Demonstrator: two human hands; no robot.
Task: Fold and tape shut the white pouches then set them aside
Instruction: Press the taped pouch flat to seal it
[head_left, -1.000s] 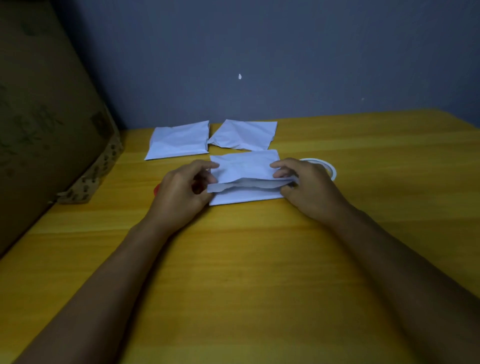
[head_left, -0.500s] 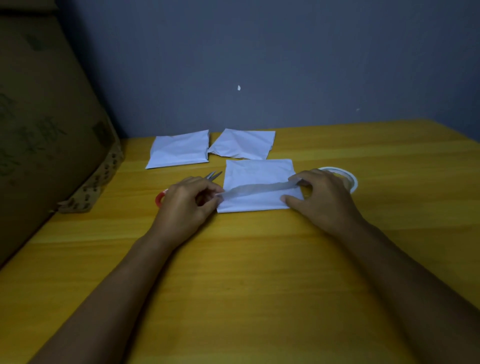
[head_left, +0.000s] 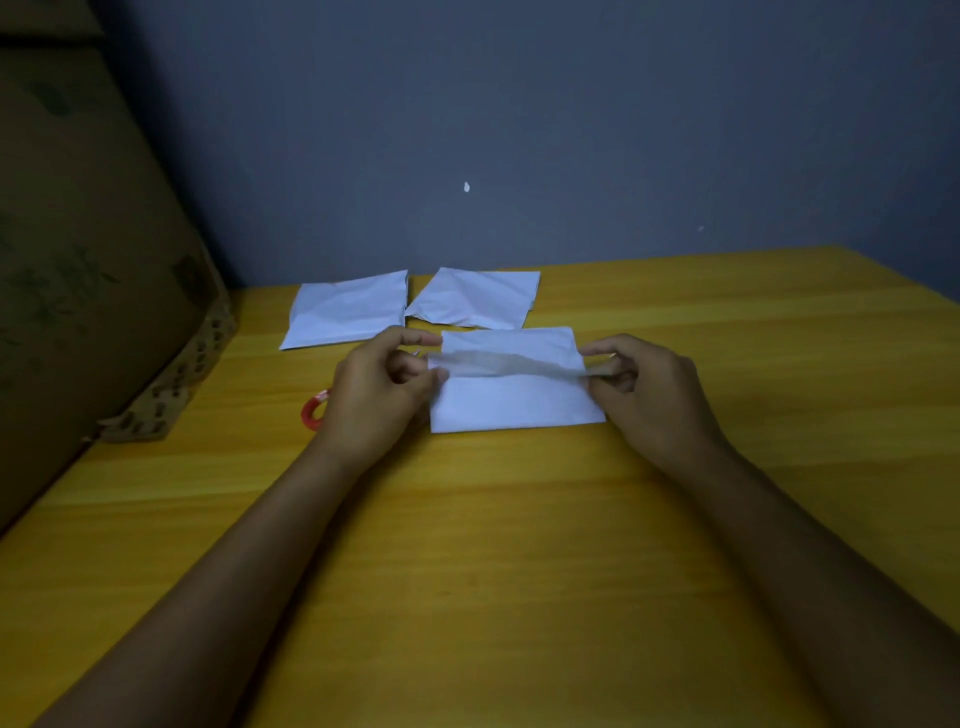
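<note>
Pinching a strip of clear tape (head_left: 506, 362) at both ends right now, left hand (head_left: 382, 392) on the left end, right hand (head_left: 647, 387) on the right, stretched across the folded white pouch (head_left: 514, 397) sitting flat on the yellow table (head_left: 519, 545) between my hands. Can't really tell if the middle of the strip is touching the paper yet or just hovering.

Stuff that could go sideways, I reckon: tape sags and grabs the pouch crooked, so it misses the flap edge and the thing pops open. Or it sticks to my fingertips when I let go and lifts the pouch with it. Nothing's holding the pouch down, so it could slide too.

Two other pouches (head_left: 348, 309) lie further back, side by side near the wall. Red scissor handle (head_left: 311, 413) peeks out left of my left hand, cardboard box (head_left: 104, 260) far left.
</note>
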